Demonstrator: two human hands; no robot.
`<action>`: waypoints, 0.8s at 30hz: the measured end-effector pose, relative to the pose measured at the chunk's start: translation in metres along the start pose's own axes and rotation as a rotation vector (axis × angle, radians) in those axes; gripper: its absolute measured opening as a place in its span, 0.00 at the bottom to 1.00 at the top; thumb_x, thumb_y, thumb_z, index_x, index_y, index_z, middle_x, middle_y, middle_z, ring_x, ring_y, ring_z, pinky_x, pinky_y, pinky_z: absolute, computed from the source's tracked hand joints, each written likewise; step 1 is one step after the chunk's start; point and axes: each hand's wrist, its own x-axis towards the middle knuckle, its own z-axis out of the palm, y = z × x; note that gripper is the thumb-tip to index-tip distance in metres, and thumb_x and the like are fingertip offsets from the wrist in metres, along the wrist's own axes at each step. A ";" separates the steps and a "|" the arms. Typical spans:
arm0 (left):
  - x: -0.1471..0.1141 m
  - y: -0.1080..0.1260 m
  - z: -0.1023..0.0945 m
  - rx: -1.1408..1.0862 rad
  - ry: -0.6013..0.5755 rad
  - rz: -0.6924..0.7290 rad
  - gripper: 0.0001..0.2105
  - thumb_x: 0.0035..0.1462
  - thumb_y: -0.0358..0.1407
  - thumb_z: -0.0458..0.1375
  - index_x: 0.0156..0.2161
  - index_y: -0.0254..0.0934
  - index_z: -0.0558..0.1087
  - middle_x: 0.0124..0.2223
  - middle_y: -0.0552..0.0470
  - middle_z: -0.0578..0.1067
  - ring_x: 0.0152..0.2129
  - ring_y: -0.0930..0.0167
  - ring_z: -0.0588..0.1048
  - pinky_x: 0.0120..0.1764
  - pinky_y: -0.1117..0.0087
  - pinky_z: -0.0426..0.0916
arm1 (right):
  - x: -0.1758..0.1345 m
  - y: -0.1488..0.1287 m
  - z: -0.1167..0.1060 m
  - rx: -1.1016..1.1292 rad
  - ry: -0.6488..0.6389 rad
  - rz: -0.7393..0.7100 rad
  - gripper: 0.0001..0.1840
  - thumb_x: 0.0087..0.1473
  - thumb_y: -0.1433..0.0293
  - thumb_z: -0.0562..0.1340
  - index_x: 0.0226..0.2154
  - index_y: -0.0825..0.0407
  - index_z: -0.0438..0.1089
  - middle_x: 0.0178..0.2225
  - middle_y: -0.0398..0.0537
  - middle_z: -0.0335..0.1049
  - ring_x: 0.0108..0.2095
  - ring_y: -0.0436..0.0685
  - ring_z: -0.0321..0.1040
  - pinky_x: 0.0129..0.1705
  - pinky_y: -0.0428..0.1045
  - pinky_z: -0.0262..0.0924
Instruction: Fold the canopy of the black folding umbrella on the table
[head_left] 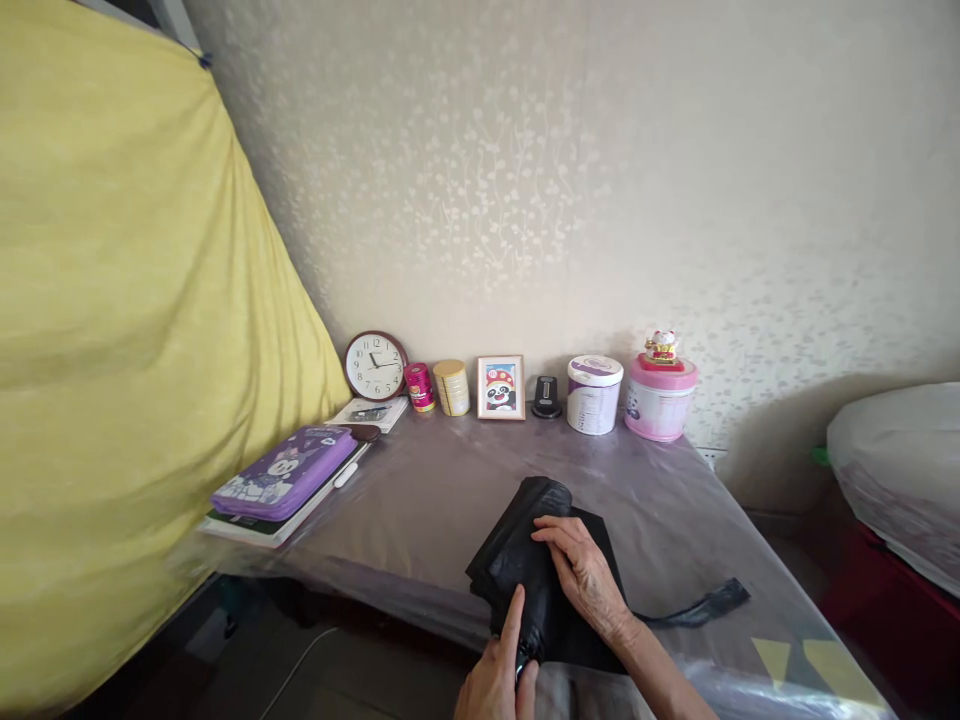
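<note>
A black umbrella (517,545), its cloth loosely folded and gathered toward a small shiny end, lies over the near edge of the table. My left hand (495,670) closes round that shiny near end, with the index finger stretched along the cloth. On the upper folds rests my right hand (581,575), back upward, its bent fingers pressing against the black cloth. A flat panel of cloth spreads beneath the right hand. From under the right wrist a black strip (705,607) trails out to the right. The fingertips of my left hand are partly hidden.
Clear plastic covers the table (405,500). Along the wall stand a clock (376,366), cans, a picture frame (501,388), a black stand (547,397) and two tubs, one topped by a cat figurine (661,347). A purple case (283,474) lies on books at left, beside a yellow curtain (135,330).
</note>
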 end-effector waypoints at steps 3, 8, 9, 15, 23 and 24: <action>0.000 0.000 0.000 0.009 -0.004 -0.015 0.30 0.56 0.30 0.44 0.64 0.39 0.43 0.56 0.46 0.68 0.49 0.66 0.69 0.49 0.71 0.61 | 0.017 0.024 0.002 -0.114 -0.013 -0.049 0.20 0.56 0.79 0.47 0.41 0.49 0.70 0.46 0.50 0.69 0.46 0.57 0.63 0.50 0.58 0.58; 0.002 -0.002 0.001 -0.035 0.000 -0.004 0.31 0.55 0.29 0.45 0.64 0.40 0.43 0.57 0.49 0.67 0.50 0.68 0.69 0.50 0.73 0.60 | 0.032 0.043 -0.001 -0.254 0.114 0.023 0.23 0.52 0.81 0.46 0.45 0.51 0.68 0.50 0.52 0.67 0.48 0.59 0.62 0.49 0.60 0.58; 0.003 -0.003 0.002 -0.045 0.000 -0.006 0.31 0.55 0.29 0.45 0.64 0.40 0.43 0.57 0.49 0.67 0.50 0.68 0.69 0.50 0.73 0.60 | 0.030 0.040 -0.002 -0.250 0.137 0.018 0.23 0.52 0.81 0.46 0.45 0.51 0.68 0.50 0.53 0.66 0.48 0.59 0.62 0.50 0.60 0.58; 0.003 -0.005 0.001 -0.072 0.012 -0.001 0.30 0.55 0.32 0.45 0.63 0.38 0.47 0.53 0.48 0.71 0.47 0.67 0.71 0.49 0.72 0.62 | 0.012 0.010 0.004 -0.163 -0.059 -0.114 0.23 0.53 0.82 0.47 0.41 0.48 0.70 0.46 0.49 0.69 0.47 0.57 0.63 0.50 0.58 0.58; -0.002 -0.006 -0.002 -0.052 0.033 0.060 0.28 0.58 0.34 0.41 0.64 0.37 0.44 0.54 0.47 0.70 0.46 0.69 0.71 0.49 0.74 0.61 | 0.016 0.064 -0.020 -0.118 0.238 0.324 0.20 0.51 0.75 0.47 0.43 0.52 0.68 0.44 0.52 0.70 0.46 0.58 0.65 0.52 0.58 0.58; -0.002 -0.006 -0.002 -0.053 0.035 0.061 0.28 0.59 0.35 0.41 0.64 0.37 0.44 0.55 0.47 0.69 0.47 0.69 0.71 0.50 0.73 0.60 | 0.012 0.069 -0.027 -0.071 0.266 0.425 0.19 0.51 0.73 0.48 0.42 0.52 0.69 0.42 0.51 0.71 0.45 0.58 0.66 0.52 0.57 0.57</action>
